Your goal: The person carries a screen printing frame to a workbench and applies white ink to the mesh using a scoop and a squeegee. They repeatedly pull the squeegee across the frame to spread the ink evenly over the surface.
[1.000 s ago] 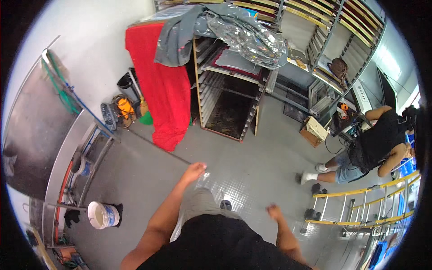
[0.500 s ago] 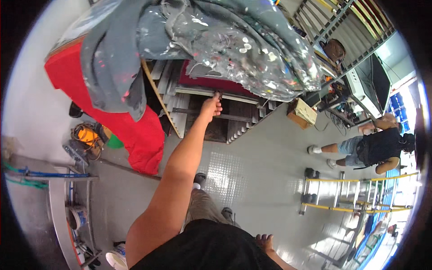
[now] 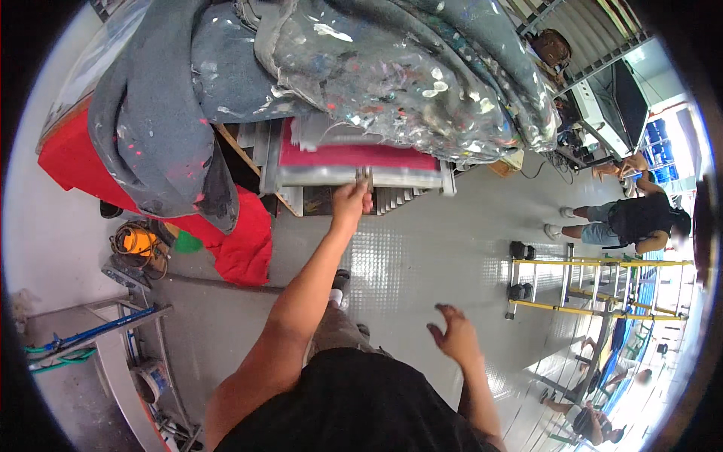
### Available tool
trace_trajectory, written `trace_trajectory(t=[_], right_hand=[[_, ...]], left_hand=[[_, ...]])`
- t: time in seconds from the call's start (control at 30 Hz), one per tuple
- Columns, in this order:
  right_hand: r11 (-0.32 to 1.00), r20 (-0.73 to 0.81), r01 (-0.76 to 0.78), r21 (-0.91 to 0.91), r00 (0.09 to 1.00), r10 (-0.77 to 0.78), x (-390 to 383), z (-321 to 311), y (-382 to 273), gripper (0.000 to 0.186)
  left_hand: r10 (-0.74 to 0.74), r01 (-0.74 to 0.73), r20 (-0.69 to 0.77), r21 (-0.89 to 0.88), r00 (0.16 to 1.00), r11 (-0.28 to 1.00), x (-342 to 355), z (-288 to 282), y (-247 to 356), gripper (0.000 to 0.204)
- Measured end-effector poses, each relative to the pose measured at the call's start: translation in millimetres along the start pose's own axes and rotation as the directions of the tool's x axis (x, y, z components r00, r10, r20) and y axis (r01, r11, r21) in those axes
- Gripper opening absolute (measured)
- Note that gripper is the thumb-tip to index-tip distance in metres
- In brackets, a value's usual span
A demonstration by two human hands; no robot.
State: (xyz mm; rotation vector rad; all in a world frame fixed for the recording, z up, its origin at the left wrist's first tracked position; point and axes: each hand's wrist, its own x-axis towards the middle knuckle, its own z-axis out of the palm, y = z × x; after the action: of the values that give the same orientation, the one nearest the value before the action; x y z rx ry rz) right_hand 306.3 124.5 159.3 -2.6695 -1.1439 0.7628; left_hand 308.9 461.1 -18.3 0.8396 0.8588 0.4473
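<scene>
My left hand reaches forward with its fingers closed on the near edge of a screen printing frame. The frame has a metallic border and a dark red mesh, and it sticks out of a slotted rack. A grey cloth spattered with paint drapes over the rack and hides the frame's far part. Lower right, my right hand hangs in the air over the floor, fingers apart and holding nothing.
A red cloth hangs at the left, near an orange-and-black machine on the floor. Yellow-railed ladders are at the right. Beyond them a person in dark top stands. A metal stand is lower left.
The screen printing frame has come out of the rack toward me, with my left hand on its edge. My right hand has risen into view and spread its fingers.
</scene>
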Motion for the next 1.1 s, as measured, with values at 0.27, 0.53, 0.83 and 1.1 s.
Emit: trace_trajectory(t=[0.27, 0.53, 0.83, 1.1], right_hand=[[0.854, -0.294, -0.136, 0.502, 0.902, 0.316, 93.6, -1.9, 90.8, 0.063], [0.496, 0.122, -0.35, 0.795, 0.893, 0.434, 51.5, 83.6, 110.6, 0.084], [0.6, 0.005, -0.321, 0.732, 0.885, 0.466, -44.1, 126.1, 141.6, 0.083], [0.66, -0.015, -0.304, 0.687, 0.902, 0.431, -118.9, 126.0, 111.5, 0.076]], left_hand=[[-0.236, 0.231, 0.067, 0.073, 0.969, 0.97, -211.3, -33.2, -67.5, 0.024], [-0.245, 0.235, 0.054, 0.149, 0.968, 0.96, -346.3, -63.0, -116.5, 0.03], [0.365, -0.016, -0.245, 0.813, 0.898, 0.583, -404.9, -144.1, -33.7, 0.045], [-0.099, 0.347, -0.437, 0.535, 0.894, 0.77, -386.3, -240.8, -63.4, 0.095]])
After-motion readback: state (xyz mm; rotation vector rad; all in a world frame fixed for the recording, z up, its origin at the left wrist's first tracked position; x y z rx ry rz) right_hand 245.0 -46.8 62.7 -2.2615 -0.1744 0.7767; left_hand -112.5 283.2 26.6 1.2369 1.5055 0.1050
